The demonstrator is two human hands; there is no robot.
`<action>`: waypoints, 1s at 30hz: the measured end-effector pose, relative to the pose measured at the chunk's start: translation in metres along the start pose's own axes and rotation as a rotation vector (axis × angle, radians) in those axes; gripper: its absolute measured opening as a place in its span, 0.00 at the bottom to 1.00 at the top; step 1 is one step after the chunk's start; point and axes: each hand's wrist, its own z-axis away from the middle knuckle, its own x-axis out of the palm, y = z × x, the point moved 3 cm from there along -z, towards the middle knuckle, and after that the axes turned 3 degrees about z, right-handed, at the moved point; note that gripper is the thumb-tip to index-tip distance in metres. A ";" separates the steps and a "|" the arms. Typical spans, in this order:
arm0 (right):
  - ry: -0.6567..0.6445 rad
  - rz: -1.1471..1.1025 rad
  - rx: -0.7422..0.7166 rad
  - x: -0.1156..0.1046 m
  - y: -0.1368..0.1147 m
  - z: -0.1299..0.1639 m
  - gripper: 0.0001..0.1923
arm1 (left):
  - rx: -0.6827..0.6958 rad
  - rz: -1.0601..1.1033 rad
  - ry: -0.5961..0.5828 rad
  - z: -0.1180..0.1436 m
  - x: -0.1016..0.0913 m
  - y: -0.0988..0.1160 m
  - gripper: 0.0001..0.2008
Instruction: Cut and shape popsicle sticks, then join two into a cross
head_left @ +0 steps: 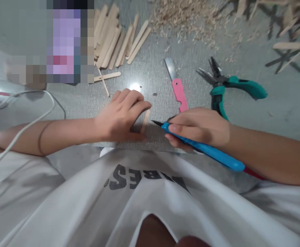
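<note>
Near the table's front edge, my left hand (125, 116) has its thumb and index finger curved round a short piece of wooden craft stick (145, 121), one at each end of it. The other left fingers are bent over the tabletop. My right hand (196, 127) grips a slim blue-handled tool (214, 154) with a dark pointed tip, whose exact kind I cannot make out. The tip points left, a little short of the stick piece. Just beyond the right hand lies a pink folding razor (180, 94), its blade out, its lower end hidden by the hand.
Teal-handled pliers (218, 82) lie with jaws apart beyond my right hand. Loose craft sticks (111, 41) and wood shavings (191, 17) lie at the back. Several stick assemblies (291, 46) are at far right. A white cable (27, 125) crosses my left forearm.
</note>
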 end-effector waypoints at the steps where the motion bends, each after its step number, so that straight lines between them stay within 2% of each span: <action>1: 0.047 0.014 -0.076 -0.002 0.000 -0.003 0.18 | -0.008 -0.012 -0.015 0.000 0.000 0.001 0.43; 4: 0.241 0.057 -0.314 -0.010 0.000 -0.009 0.02 | -0.007 -0.002 -0.088 -0.001 0.000 0.002 0.37; 6: 0.335 0.090 -0.408 -0.015 0.000 -0.011 0.08 | -0.034 0.011 -0.127 -0.002 0.000 0.001 0.37; 7: 0.343 0.100 -0.414 -0.016 0.000 -0.012 0.10 | -0.049 0.020 -0.141 -0.003 0.000 0.000 0.39; 9: 0.294 0.098 -0.350 -0.015 0.000 -0.015 0.09 | -0.050 0.056 -0.161 -0.004 0.002 -0.002 0.46; 12: 0.198 0.043 -0.120 -0.013 0.003 -0.020 0.02 | -0.040 0.112 -0.176 -0.007 0.004 -0.006 0.51; 15: 0.220 0.037 0.076 -0.013 0.004 -0.023 0.09 | -0.046 0.133 -0.204 -0.010 0.004 -0.009 0.50; 17: 0.281 0.056 0.123 -0.016 0.002 -0.022 0.10 | -0.063 0.150 -0.217 -0.012 0.003 -0.011 0.47; 19: 0.406 0.052 0.136 -0.020 -0.002 -0.021 0.11 | -0.085 0.209 -0.204 -0.013 0.003 -0.013 0.44; 23: 0.675 0.004 0.131 -0.027 -0.004 -0.018 0.09 | -0.055 0.551 -0.174 -0.011 0.006 -0.010 0.35; 25: 0.749 -0.006 0.128 -0.028 0.000 -0.020 0.13 | -0.059 0.717 -0.168 -0.009 0.007 -0.006 0.31; 27: 0.774 -0.084 0.135 -0.028 0.008 -0.025 0.22 | -0.158 0.830 -0.133 -0.008 0.007 -0.005 0.33; 30: 0.629 -0.458 0.091 -0.024 0.022 -0.035 0.45 | -0.351 1.009 -0.024 -0.009 0.004 -0.006 0.21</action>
